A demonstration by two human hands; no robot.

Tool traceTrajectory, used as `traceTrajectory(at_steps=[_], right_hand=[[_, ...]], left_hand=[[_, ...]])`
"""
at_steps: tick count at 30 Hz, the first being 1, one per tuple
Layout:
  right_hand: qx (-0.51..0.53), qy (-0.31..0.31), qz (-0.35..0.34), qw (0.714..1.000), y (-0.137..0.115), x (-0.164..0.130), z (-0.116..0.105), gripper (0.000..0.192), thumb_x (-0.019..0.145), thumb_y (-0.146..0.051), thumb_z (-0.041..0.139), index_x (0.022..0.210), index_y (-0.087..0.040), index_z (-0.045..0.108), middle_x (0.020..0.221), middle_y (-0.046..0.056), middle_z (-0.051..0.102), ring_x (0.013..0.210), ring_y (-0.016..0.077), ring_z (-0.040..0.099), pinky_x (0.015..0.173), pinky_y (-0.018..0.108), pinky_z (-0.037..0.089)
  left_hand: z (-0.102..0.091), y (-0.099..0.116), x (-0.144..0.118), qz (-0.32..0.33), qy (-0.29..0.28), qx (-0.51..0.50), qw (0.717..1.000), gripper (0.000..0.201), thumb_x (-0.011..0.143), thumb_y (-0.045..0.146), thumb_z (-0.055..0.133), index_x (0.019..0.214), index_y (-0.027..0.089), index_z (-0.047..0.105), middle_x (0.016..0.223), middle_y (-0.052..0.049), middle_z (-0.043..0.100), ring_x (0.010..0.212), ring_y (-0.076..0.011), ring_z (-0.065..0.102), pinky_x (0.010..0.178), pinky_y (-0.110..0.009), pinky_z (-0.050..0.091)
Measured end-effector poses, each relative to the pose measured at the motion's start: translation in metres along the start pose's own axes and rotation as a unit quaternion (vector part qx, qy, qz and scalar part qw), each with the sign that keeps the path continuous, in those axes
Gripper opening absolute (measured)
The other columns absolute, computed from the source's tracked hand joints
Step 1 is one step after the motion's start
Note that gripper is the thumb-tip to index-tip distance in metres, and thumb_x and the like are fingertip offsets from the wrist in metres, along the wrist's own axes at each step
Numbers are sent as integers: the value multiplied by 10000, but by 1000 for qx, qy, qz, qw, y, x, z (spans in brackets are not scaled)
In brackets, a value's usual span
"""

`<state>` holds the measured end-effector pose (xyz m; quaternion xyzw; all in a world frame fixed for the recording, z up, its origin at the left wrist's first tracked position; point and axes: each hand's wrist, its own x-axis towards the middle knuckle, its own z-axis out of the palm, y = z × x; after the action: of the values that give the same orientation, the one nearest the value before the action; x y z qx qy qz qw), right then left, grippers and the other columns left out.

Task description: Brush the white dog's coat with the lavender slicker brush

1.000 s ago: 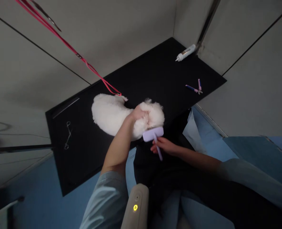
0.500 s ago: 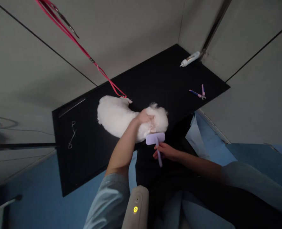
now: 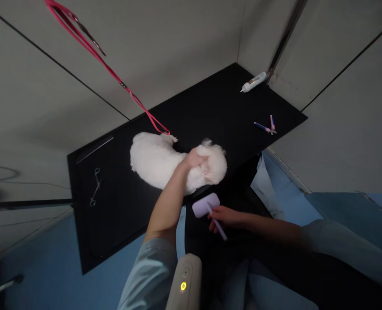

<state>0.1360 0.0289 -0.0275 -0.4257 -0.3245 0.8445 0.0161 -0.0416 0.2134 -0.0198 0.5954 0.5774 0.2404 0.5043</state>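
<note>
A fluffy white dog [image 3: 154, 157] lies on the black table, its head toward the right near the front edge. My left hand [image 3: 196, 158] is closed on the fur at the dog's head and neck; part of the fingers is sunk in the coat. Just in front of the table edge, my right hand [image 3: 223, 215] grips the handle of a lilac slicker brush [image 3: 206, 205]. The brush's flat back faces up, its pins are hidden, and it is apart from the dog's fur.
A pink grooming loop [image 3: 139, 102] slants down to the dog. Scissors [image 3: 96, 187] and a metal comb [image 3: 94, 150] lie on the table [image 3: 120, 224] at left. Nail clippers [image 3: 268, 127] and a white bottle [image 3: 254, 82] are at right. A pale device [image 3: 186, 275] with a yellow light sits below.
My right hand has drawn the brush down, off the dog's head, and tilted it. My left hand stays on the dog. The whole view has shifted slightly.
</note>
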Motion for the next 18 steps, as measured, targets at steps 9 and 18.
traceTrajectory(at_steps=[9,18], right_hand=[[-344,173,-138,913,-25,-10,3,194,992,-308,438,924,-185,571,808,58,686,700,172,638,649,273,428],[-479,412,-38,774,-53,-76,-74,310,1027,-282,369,1123,-129,621,1022,169,729,909,255,692,763,311,408]], left_hand=[[11,11,-2,9,-11,5,1000,243,674,198,745,903,116,742,992,-101,764,1012,-292,693,986,-410,514],[2,15,10,-22,32,-16,999,310,622,219,715,915,119,720,931,-83,755,984,-273,687,927,-367,535]])
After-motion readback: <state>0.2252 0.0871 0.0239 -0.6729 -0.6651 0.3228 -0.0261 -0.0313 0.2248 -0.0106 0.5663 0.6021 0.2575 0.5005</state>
